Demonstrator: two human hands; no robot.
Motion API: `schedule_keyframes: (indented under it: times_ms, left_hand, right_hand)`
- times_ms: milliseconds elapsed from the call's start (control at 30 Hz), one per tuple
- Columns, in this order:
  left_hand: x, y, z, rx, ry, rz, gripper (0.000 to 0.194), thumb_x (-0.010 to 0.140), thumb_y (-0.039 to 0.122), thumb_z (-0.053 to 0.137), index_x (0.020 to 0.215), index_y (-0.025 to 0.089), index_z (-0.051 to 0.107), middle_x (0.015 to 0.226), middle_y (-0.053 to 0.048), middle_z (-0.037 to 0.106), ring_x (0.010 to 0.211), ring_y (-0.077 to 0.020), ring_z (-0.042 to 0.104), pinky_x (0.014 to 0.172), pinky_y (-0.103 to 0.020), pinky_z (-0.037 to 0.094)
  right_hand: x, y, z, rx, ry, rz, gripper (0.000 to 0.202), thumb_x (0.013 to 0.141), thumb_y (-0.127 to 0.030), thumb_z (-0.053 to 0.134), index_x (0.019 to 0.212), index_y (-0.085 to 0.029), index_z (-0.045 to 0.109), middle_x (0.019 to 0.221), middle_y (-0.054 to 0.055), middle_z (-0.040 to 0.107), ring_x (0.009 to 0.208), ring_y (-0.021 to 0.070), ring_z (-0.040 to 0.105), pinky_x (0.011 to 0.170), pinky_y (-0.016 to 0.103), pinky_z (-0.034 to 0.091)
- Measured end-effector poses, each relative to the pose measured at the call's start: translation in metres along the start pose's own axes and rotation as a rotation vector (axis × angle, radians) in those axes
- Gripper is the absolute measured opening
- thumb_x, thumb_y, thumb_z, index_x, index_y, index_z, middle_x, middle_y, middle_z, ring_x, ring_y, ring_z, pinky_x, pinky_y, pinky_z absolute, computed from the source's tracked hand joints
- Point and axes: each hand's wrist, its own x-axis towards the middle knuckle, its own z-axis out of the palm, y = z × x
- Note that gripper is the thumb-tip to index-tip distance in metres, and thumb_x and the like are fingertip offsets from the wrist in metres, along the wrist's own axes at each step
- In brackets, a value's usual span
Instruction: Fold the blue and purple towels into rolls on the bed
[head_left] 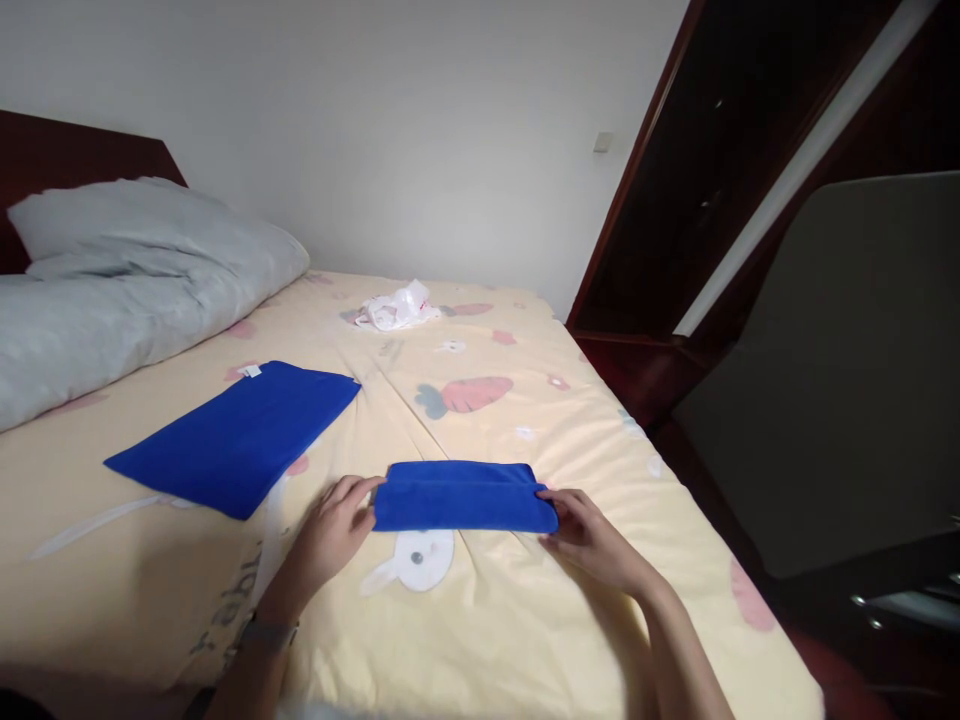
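Observation:
A blue cloth [461, 498], folded into a long strip, lies on the bed in front of me. My left hand [334, 530] pinches its left end between thumb and fingers. At the right end, my right hand [589, 535] grips the cloth's corner, with the thumb partly hidden below the edge. A fold line runs lengthwise along the strip. Farther left, a second blue cloth [240, 435] is spread flat, apart from both hands, with a small white tag at its upper edge.
The bed's yellow sheet [540, 610] has carrot and rabbit prints. A crumpled white plastic bag [401, 306] lies near the wall. A grey quilt [142, 290] is heaped at the left by the headboard [82, 145]. Beyond the bed's right edge stand a dark cabinet [675, 200] and a grey panel [840, 380].

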Motion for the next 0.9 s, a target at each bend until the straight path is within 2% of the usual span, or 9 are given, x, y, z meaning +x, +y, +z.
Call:
schedule_keyframes:
  times_ms: [100,200,300,400,500,667,767,833,900]
  left_hand:
    - [-0.002,-0.001,-0.003,-0.05,-0.133,0.123,0.063,0.072,0.011,0.054,0.131,0.032,0.058,0.142,-0.004,0.052,0.133,-0.025,0.046,0.113,-0.037,0.037]
    - [0.004,-0.005,0.001,-0.163,-0.197,0.104,0.056,0.077,0.018,0.057,0.131,0.031,0.059,0.145,-0.004,0.051,0.134,-0.0259,0.046,0.11,-0.039,0.04]
    - [0.02,-0.004,0.003,-0.272,-0.17,0.03,0.039,0.085,0.032,0.053,0.123,0.025,0.062,0.13,-0.008,0.061,0.116,-0.0246,0.059,0.095,-0.036,0.05]
    - [0.043,0.003,0.0,-0.291,-0.146,-0.097,0.036,0.089,0.047,0.05,0.107,0.02,0.065,0.105,-0.008,0.07,0.095,-0.0236,0.066,0.082,-0.033,0.051]
    - [0.069,0.008,-0.003,-0.253,-0.138,-0.181,0.043,0.088,0.057,0.047,0.089,0.018,0.065,0.089,-0.008,0.072,0.088,-0.0258,0.067,0.078,-0.033,0.05]
    - [0.099,0.002,0.002,-0.294,-0.159,-0.258,0.036,0.073,0.056,0.066,0.077,0.02,0.066,0.079,-0.006,0.074,0.086,-0.0283,0.07,0.074,-0.031,0.049]
    - [0.099,0.001,0.006,-0.354,-0.154,-0.333,0.034,0.072,0.053,0.068,0.07,0.019,0.063,0.067,-0.006,0.07,0.071,-0.0261,0.07,0.062,-0.03,0.049]
    - [0.09,0.005,0.006,-0.439,-0.149,-0.362,0.036,0.074,0.053,0.066,0.079,0.018,0.063,0.075,-0.007,0.072,0.068,-0.0237,0.07,0.058,-0.029,0.05]
    - [0.072,0.012,0.005,-0.543,-0.134,-0.369,0.039,0.079,0.054,0.062,0.091,0.017,0.061,0.091,-0.01,0.074,0.077,-0.0226,0.072,0.06,-0.027,0.053]
  right_hand:
    - [0.004,0.001,-0.001,-0.101,0.06,-0.081,0.054,0.073,-0.025,0.071,0.127,-0.03,0.062,0.143,0.007,0.043,0.133,0.0294,0.041,0.11,0.044,0.038]
    - [0.012,-0.004,0.001,-0.036,0.07,-0.059,0.044,0.078,-0.031,0.069,0.121,-0.026,0.066,0.137,0.008,0.052,0.125,0.0302,0.05,0.103,0.044,0.045]
    - [0.024,-0.009,0.005,0.101,0.075,0.033,0.041,0.086,-0.042,0.062,0.122,-0.021,0.063,0.109,0.008,0.068,0.099,0.0266,0.065,0.089,0.039,0.053]
    - [0.045,-0.01,0.006,0.095,0.111,0.164,0.042,0.09,-0.051,0.054,0.114,-0.019,0.065,0.094,0.006,0.072,0.089,0.0251,0.068,0.082,0.035,0.054]
    - [0.074,-0.008,0.001,0.023,0.15,0.262,0.04,0.083,-0.056,0.06,0.088,-0.018,0.069,0.084,0.008,0.072,0.085,0.0283,0.068,0.08,0.038,0.053]
    - [0.113,-0.005,-0.004,0.033,0.155,0.418,0.036,0.065,-0.051,0.079,0.061,-0.02,0.062,0.059,0.007,0.065,0.068,0.0302,0.068,0.069,0.041,0.056]
    - [0.117,-0.006,0.002,0.154,0.152,0.468,0.035,0.064,-0.049,0.08,0.068,-0.02,0.061,0.059,0.004,0.065,0.063,0.0276,0.069,0.059,0.038,0.058]
    - [0.11,-0.009,0.007,0.259,0.171,0.45,0.036,0.067,-0.049,0.078,0.078,-0.019,0.061,0.069,0.006,0.069,0.07,0.0267,0.071,0.061,0.036,0.06]
    - [0.093,-0.016,0.011,0.357,0.206,0.407,0.037,0.071,-0.048,0.075,0.088,-0.019,0.059,0.081,0.008,0.071,0.08,0.0261,0.072,0.067,0.035,0.061]
